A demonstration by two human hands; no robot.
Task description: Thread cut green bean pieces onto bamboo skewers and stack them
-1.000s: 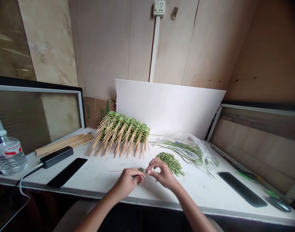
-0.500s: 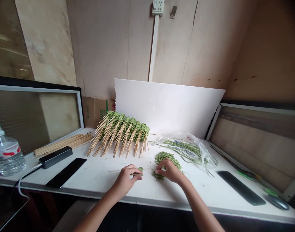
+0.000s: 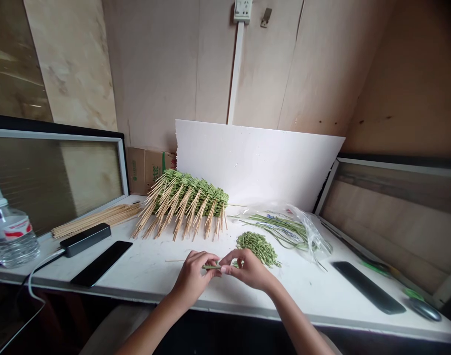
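My left hand is closed on a thin bamboo skewer with cut green stem pieces on it; the fingers hide most of them. Meeting it from the right, my right hand pinches at the right end of those pieces, thumb and forefinger together. Whatever lies between its fingertips is hidden. Just behind my right hand is a heap of short green stem pieces. Farther back, a large stack of filled skewers lies with the bare stick ends pointing toward me.
Loose bamboo skewers, a black power bank, a phone and a water bottle are at left. A clear plastic bag with long green stems lies at right, beyond a dark flat object and a mouse.
My right hand has moved left from the heap of green pieces to the skewer in my left hand. The left hand has stayed nearly in place.
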